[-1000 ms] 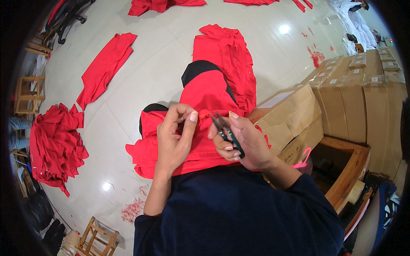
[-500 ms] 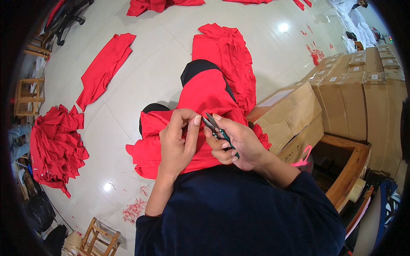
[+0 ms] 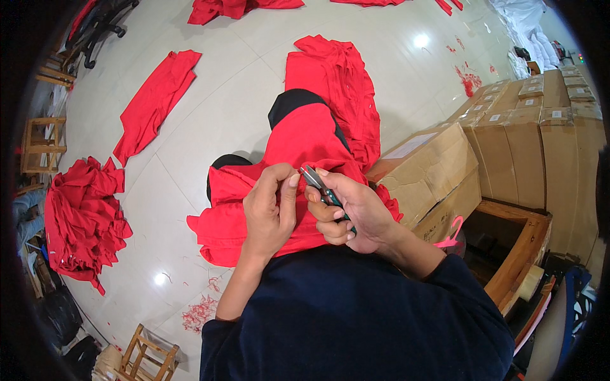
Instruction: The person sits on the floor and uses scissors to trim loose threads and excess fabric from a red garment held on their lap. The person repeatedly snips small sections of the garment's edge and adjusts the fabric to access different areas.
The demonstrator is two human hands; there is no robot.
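A red garment (image 3: 229, 222) is draped over my lap and knees. Above it, my left hand (image 3: 270, 206) has thumb and forefinger closed in a pinch; a tiny bit of red shows at the fingertips, too small to name. Gripped in my right hand (image 3: 362, 206) is a pair of thread snips (image 3: 330, 194) with green handles. Their blades are together, and the tips point up and left, close beside the pinching fingers of my left hand.
A red garment heap (image 3: 86, 219) lies on the floor at left, with more red garments (image 3: 337, 82) ahead. Cardboard boxes (image 3: 438, 168) stand along the right, beside a wooden frame (image 3: 530, 238). Red thread scraps (image 3: 200, 312) litter the floor; a wooden stool (image 3: 149, 355) is at lower left.
The snips' blades have come together from being apart. My left hand has shifted slightly to the right; the garment on my lap has stayed in place.
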